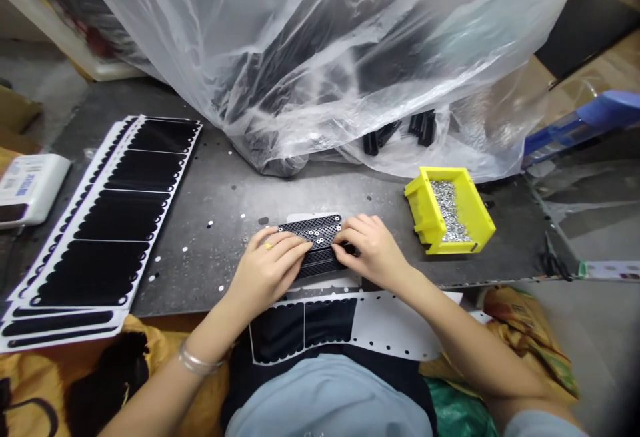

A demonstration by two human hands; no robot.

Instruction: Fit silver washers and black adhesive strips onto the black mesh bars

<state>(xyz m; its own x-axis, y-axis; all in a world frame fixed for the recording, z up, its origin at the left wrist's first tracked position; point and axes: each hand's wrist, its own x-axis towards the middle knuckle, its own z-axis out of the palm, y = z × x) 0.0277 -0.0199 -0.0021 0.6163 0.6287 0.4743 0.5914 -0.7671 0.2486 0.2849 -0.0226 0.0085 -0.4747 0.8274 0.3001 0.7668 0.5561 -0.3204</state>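
Several black strips with a diamond pattern lie side by side on a white sheet at the table's front. A few small shiny metal pieces rest on the strips near the middle. My left hand is over their left end, its fingers pressed together and the tips touching the strips. At the right end, my right hand has its thumb and fingers closed in a pinch on the edge of the strips. Whether a small piece is also between either hand's fingertips is hidden.
A yellow bin of small metal pieces stands to the right, with scissors beyond. Sheets of black die-cut strips lie at left. Clear plastic sheeting hangs behind. A partly peeled sheet lies on my lap.
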